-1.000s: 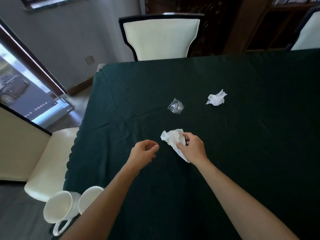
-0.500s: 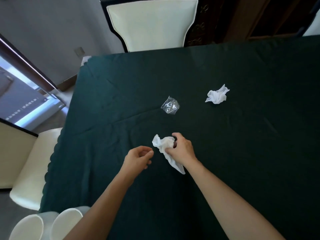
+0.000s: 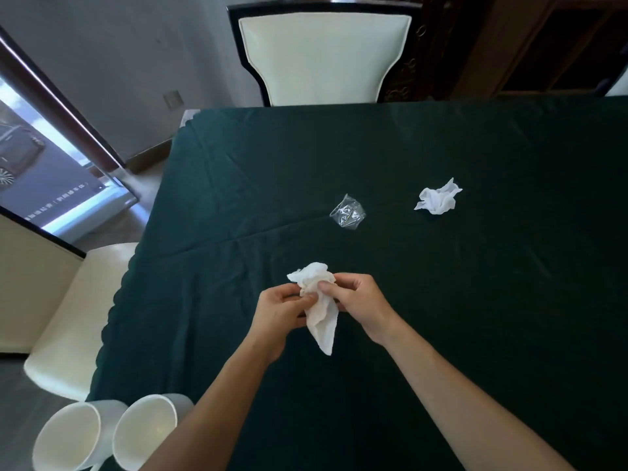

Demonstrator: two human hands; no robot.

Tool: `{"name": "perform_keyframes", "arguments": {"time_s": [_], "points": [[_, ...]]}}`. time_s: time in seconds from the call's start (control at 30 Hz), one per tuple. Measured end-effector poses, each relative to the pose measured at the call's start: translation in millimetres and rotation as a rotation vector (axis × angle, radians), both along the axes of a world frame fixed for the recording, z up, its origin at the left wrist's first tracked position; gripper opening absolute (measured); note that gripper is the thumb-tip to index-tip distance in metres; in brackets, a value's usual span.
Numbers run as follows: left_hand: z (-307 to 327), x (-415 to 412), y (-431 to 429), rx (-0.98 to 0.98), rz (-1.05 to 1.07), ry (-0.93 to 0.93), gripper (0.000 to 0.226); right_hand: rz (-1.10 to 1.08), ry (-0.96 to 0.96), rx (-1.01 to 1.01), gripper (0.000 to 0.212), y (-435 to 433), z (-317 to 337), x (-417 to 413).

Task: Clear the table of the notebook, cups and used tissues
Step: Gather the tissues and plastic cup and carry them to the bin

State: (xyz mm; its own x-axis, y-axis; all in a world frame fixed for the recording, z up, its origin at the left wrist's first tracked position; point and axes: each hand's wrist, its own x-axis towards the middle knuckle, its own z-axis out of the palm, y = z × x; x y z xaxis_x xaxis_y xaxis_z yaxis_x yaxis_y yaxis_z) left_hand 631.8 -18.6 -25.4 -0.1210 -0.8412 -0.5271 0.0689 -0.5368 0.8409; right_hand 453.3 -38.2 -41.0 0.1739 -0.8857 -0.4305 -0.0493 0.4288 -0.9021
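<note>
Surface (image 3: 441, 300): covered by a dark green cloth with creases, filling most of the view. All places below are given relative to the tissue held in both hands.

Room: cream padded chair (image 3: 323, 56) with a dark frame at the far edge of the surface, beyond the tissue. A second cream chair seat (image 3: 71, 307) to its left, beside the surface's left edge. Dark wooden shelving behind the far chair, to the right. Grey wall and a glass panel to the far left.

Tissue (image 3: 319, 307): white, crumpled, held above the cloth, its lower end hanging down in a point.

Left hand (image 3: 278, 314): grip closed on the tissue's left side, fingers curled.

Right hand (image 3: 360, 304): grip pinched shut on the tissue's upper right.

Second tissue (image 3: 438, 200): white ball lying on the cloth, beyond and well to the right.

Clear plastic wrapper (image 3: 348, 215): crumpled, on the cloth just beyond.

Containers: two white cups (image 3: 105, 433), side by side, nearer and to the left, below the left forearm. Both interiors look empty.
</note>
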Motion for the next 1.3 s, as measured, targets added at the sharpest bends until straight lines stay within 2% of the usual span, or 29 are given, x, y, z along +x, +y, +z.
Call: {"name": "perform_keyframes", "arguments": {"time_s": [0.07,0.17,0.3,0.47,0.67,0.73,0.83,0.9,0.97,1.07,1.17,1.23,1.3], "points": [[0.5,0.5,-1.7,-0.008,0.032,-0.009,0.013,-0.018,0.053,-0.037,0.011,-14.6,3.2,-3.8],[0.1,4.5,-5.8,-0.018,0.083,-0.021,0.011,-0.168,0.286,-0.144,0.007,-52.6,-0.1,-15.0],[-0.6,10.3,-8.4,-0.006,0.124,-0.014,0.011,-0.256,0.584,-0.245,0.029,-112.0,1.1,-32.6],[-5.8,10.2,-14.8,0.014,0.149,-0.021,0.012,-0.199,0.706,-0.207,0.056,-162.3,-7.9,-45.3],[-13.7,9.3,-21.0,0.032,0.158,-0.014,0.013,-0.058,0.789,-0.140,0.071,-180.4,-29.9,-41.7],[-17.1,10.3,-23.4,0.034,0.159,-0.022,0.013,-0.025,0.820,-0.151,0.068,-179.4,-37.4,-37.7],[-19.5,10.6,-22.3,0.051,0.167,-0.039,0.013,-0.061,0.843,-0.206,0.040,-173.1,-42.4,-34.6],[-18.1,10.9,-20.1,0.059,0.179,-0.058,0.013,-0.119,0.777,-0.222,0.024,-164.9,-40.0,-34.0],[-14.4,11.5,-18.4,0.060,0.198,-0.087,0.014,-0.228,0.617,-0.194,0.012,-152.3,-31.3,-31.0],[-4.5,10.7,-16.1,0.066,0.241,-0.112,0.015,-0.331,0.255,-0.095,0.015,-121.2,-3.4,-19.4],[13.3,7.1,-11.0,0.053,0.264,-0.088,0.015,-0.220,-0.059,-0.088,0.016,-76.6,36.5,-7.5],[28.2,3.5,-5.6,0.046,0.278,-0.039,0.014,-0.123,-0.134,-0.110,0.016,-44.5,59.3,-0.4],[43.9,-1.5,1.1,0.035,0.274,0.031,0.016,-0.076,-0.124,-0.135,0.019,-15.3,76.2,3.9]]}}
